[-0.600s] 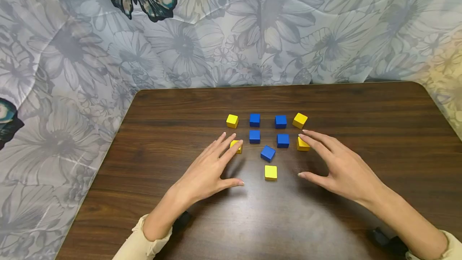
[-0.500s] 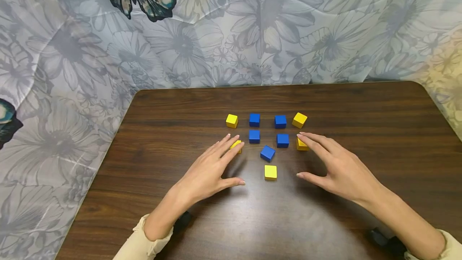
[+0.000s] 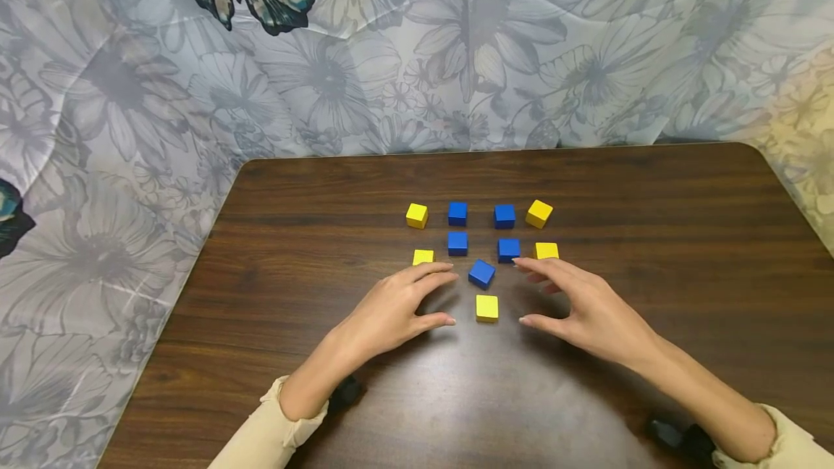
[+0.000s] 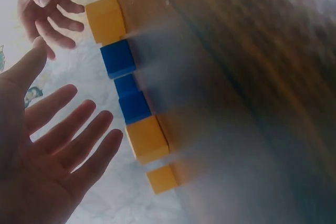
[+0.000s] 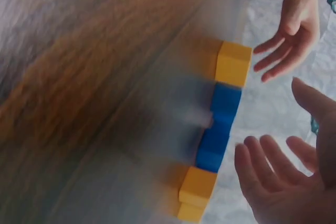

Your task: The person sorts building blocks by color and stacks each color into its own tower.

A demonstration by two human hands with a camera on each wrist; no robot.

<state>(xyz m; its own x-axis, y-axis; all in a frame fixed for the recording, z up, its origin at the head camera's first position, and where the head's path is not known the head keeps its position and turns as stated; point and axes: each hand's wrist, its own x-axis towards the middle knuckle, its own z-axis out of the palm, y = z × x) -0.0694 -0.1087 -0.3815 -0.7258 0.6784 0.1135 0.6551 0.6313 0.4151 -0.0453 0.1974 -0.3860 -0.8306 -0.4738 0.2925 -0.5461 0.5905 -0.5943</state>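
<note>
My left hand [image 3: 394,310] hovers over the table, fingers loosely bent and thumb apart, holding nothing. Just beyond its fingers lies a yellow cube [image 3: 423,257], partly covered by them. Across from it, my right hand [image 3: 586,310] is also raised with nothing in it. Its fingertips come close to a blue cube [image 3: 509,249], and its knuckles overlap another yellow cube [image 3: 546,250] in the head view. Between the hands sit a tilted blue cube [image 3: 481,274] and, nearer, a yellow cube [image 3: 486,308]. In the left wrist view, the left palm [image 4: 47,161] faces a row of cubes.
Further back stand a yellow cube [image 3: 417,216], blue cubes [image 3: 457,213] and a turned yellow cube [image 3: 539,213]. The dark wooden table [image 3: 326,194] ends at a back edge before a flowered cloth [image 3: 365,78] with butterflies.
Both hands have moved inward, toward each other, and their fingers have bent more. The left fingers have drawn back, uncovering more of the yellow cube there. The cubes stay in their arrangement.
</note>
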